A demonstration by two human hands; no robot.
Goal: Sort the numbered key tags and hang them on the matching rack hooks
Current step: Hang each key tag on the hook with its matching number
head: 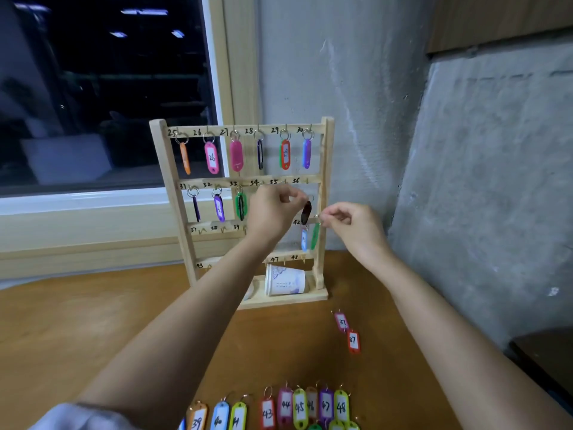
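Observation:
A wooden key rack (327,169) with numbered hooks stands against the wall. Its top row holds several tags and the second row holds three. My left hand (273,209) is raised in front of hooks 34 and 35 and pinches the ring of a dark tag (306,210). My right hand (350,226) pinches the ring of a green tag (315,236) at the right end of the third row, beside a blue tag (304,240) that hangs there. A row of numbered tags (299,405) lies along the near table edge. A pink tag (341,321) and a red tag (353,341) lie apart.
A paper cup (285,280) lies on its side on the rack's base. The rack stands on a brown wooden table (93,321), with a rough grey wall behind and to the right. A dark window (102,88) is at the left.

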